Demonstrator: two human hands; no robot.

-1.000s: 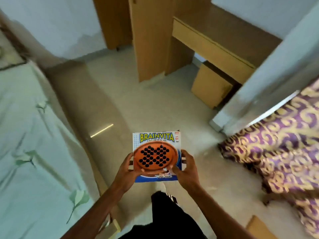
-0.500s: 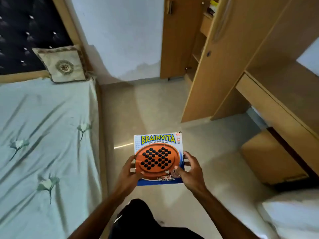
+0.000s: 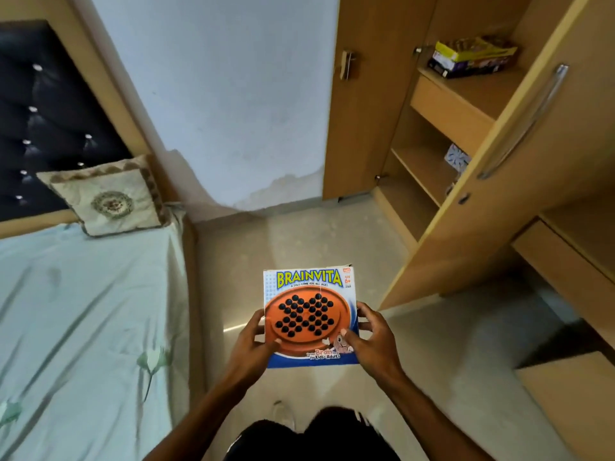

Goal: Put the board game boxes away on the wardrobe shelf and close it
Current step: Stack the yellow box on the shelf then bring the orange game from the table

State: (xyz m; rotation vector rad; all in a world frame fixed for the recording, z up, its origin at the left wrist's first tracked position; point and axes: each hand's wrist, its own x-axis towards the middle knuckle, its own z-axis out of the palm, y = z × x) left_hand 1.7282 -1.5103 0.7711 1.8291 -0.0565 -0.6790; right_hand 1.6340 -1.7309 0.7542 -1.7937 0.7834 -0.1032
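3 game boxes (image 3: 310, 314), 2 hands (image 3: 372, 341)

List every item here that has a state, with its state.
Brainvita box: closed, held face-up by both hands.
Left hand: gripping the box's left edge.
Right hand: gripping its right edge.
Wardrobe door: open.
Stacked game boxes: lying on the upper shelf.
Pillow: propped against the headboard.

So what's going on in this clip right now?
A person holds a Brainvita box flat in front of them, left hand and right hand gripping its sides. They stand between the bed and the open wardrobe, where other game boxes already sit on the upper shelf. This box is not yet shelved.
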